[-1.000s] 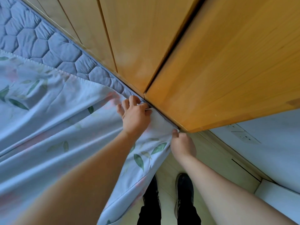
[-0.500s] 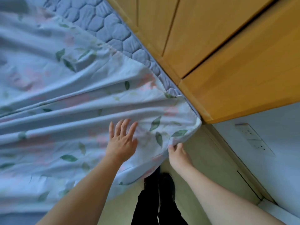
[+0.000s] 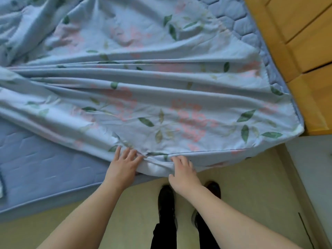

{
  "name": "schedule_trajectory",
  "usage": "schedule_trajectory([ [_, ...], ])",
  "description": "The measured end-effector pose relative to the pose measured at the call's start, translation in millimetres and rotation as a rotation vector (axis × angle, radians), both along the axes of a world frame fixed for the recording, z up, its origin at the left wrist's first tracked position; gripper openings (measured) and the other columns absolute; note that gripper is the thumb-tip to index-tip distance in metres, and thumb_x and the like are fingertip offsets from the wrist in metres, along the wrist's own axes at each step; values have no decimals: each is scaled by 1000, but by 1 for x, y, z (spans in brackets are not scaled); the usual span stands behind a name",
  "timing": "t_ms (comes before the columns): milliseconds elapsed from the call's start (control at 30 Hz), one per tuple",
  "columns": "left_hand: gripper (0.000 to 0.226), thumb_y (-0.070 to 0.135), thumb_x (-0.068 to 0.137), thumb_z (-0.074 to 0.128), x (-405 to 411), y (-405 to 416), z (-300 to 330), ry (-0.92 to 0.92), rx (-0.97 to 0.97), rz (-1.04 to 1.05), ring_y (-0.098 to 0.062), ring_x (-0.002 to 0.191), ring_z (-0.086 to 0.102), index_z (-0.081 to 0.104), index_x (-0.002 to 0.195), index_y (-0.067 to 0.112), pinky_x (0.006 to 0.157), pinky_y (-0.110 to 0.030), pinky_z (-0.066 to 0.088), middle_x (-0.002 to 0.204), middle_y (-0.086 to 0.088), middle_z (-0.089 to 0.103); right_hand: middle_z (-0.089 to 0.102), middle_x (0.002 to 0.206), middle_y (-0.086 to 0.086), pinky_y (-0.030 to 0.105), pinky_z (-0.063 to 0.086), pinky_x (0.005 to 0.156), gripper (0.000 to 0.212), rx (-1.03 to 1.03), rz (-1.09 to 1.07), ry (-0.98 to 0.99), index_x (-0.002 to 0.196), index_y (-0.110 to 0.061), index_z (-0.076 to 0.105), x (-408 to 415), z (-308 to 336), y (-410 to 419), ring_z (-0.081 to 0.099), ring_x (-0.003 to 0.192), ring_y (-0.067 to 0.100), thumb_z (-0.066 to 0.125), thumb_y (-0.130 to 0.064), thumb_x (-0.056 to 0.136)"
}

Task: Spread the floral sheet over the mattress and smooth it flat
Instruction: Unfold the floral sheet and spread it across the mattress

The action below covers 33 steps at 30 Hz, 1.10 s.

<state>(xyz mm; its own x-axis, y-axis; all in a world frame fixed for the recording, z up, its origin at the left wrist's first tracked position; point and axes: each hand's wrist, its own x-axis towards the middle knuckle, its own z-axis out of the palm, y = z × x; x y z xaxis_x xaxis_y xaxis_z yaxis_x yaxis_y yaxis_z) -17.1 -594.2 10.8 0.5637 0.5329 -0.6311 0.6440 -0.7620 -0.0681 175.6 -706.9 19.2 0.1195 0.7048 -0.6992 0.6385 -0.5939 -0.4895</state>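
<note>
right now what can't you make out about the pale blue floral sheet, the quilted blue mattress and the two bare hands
- Head view: the pale blue floral sheet runs past the top and left edges, so its far extent is cut off.
- The quilted blue mattress is mostly covered by the sheet; its far corners are hidden.
- The left hand lies on the sheet's hem; anything beneath the palm is hidden.
- The right hand has fingers curled at the hem; the fabric hides how firmly it grips.

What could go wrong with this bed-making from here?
1. The floral sheet lies bunched in long folds; pulling from the near edge alone may leave them in.
2. The mattress is bare at the near left, so the sheet may end up crooked.
3. The right hand grips overhanging cloth; a hard tug might uncover the far corner.
</note>
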Motion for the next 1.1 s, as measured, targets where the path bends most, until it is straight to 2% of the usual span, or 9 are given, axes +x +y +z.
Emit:
schedule_trajectory([
  [167,63,13,83,47,-25,36,-8,-13,132,-262,-33,148,3,34,144,19,115,-50,-13,157,-4,24,37,132,4,39,25,104,42,-1,190,-319,131,-19,41,-47,-18,22,32,124,28,48,-23,90],
  [300,64,16,80,50,-30,50,-9,-54,148,-316,-33,134,35,33,141,21,117,-51,-5,129,-3,52,52,116,8,38,33,97,26,-41,420,-408,107,-15,59,-54,-16,31,47,111,29,47,-9,85],
  [400,58,18,83,52,-36,50,1,-9,49,-153,-27,100,59,28,136,21,92,-36,41,104,-1,64,63,104,5,35,38,86,20,-134,543,-424,99,-17,62,-55,-8,19,58,99,25,49,-9,86],
  [467,42,21,85,53,-57,49,6,63,57,-25,-26,94,63,41,124,20,69,-33,42,100,-1,66,64,102,4,33,37,80,15,-215,584,-436,93,-19,59,-57,0,7,59,95,23,47,-10,88],
  [567,20,25,88,51,-96,36,15,93,154,38,-24,97,65,58,106,21,76,-33,45,104,-1,67,63,110,3,32,35,79,21,-278,602,-445,106,-20,59,-61,9,0,59,102,22,46,-12,91],
  [700,18,22,87,51,-121,-23,13,101,-28,184,-24,93,65,64,100,21,74,-30,46,100,-2,68,54,131,3,37,36,97,38,-493,723,-435,129,-18,51,-72,15,-19,52,119,23,44,-15,92],
  [867,18,3,48,73,-125,-90,-4,-122,40,261,-26,43,57,63,57,15,39,-27,41,48,-6,56,51,138,2,46,33,108,42,-672,735,-447,135,-18,49,-72,6,-61,48,126,24,42,-19,94],
  [1000,10,7,77,58,-90,-77,9,-190,29,509,-33,75,64,65,79,12,58,-35,42,76,-11,67,47,141,6,49,29,107,48,-613,755,-525,138,-17,43,-77,13,-35,44,129,28,46,-26,91],
  [1100,17,13,87,50,-75,-59,23,-185,80,404,-30,93,63,64,94,17,69,-35,44,94,-7,68,45,133,11,44,39,96,56,-369,612,-447,134,-16,34,-99,33,-2,46,123,31,56,-29,84],
])
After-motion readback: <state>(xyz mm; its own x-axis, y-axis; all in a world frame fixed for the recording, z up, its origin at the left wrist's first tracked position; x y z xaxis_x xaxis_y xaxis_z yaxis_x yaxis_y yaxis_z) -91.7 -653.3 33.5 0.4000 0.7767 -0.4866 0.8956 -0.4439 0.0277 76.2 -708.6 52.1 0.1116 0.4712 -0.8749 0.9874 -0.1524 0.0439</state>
